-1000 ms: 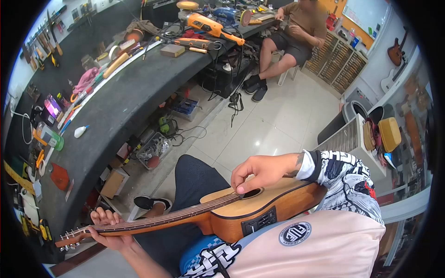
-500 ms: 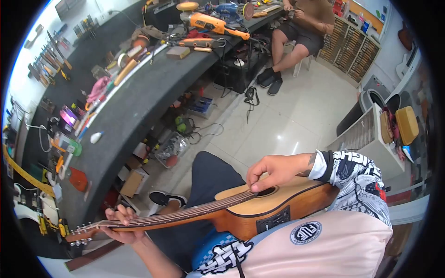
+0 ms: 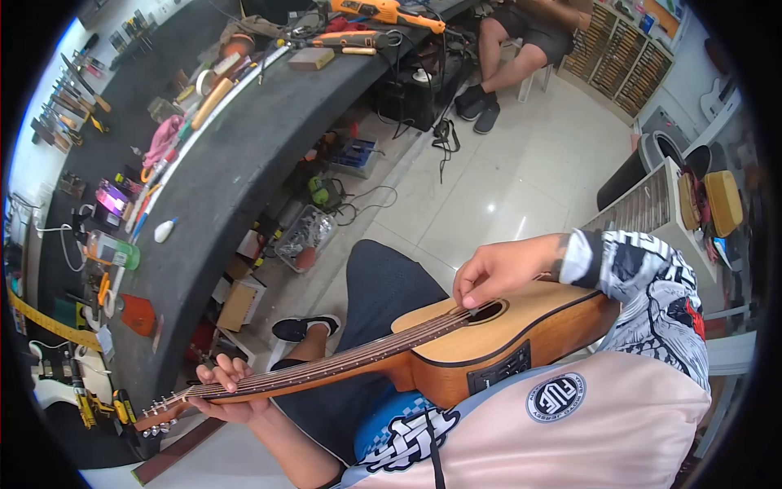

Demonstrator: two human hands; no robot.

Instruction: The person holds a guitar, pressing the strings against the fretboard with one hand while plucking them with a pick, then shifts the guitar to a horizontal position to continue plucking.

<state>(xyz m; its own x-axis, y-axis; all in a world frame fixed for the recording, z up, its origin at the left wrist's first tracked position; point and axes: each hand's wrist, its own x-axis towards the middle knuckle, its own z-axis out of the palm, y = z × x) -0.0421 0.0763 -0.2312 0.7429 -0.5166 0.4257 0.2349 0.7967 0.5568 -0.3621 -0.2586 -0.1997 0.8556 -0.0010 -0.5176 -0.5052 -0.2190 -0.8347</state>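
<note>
An acoustic guitar with a light wooden top lies across my lap, its headstock at the lower left. Near the headstock, my left hand is wrapped round the neck, fingertips on the strings. My right hand is over the strings beside the sound hole. Its thumb and fingers are pressed together, with a small dark bit, perhaps a pick, showing at the tips. A preamp panel is set in the guitar's side.
A long dark workbench with tools curves along the left. Another person sits on a stool at the top. Below the bench are a clear bin and cables. A drawer unit stands at the right.
The view has tilted down and shifted, so the bench and seated person appear higher. The guitar and both hands appear slightly further right. My right hand remains at the strings, my left round the neck.
</note>
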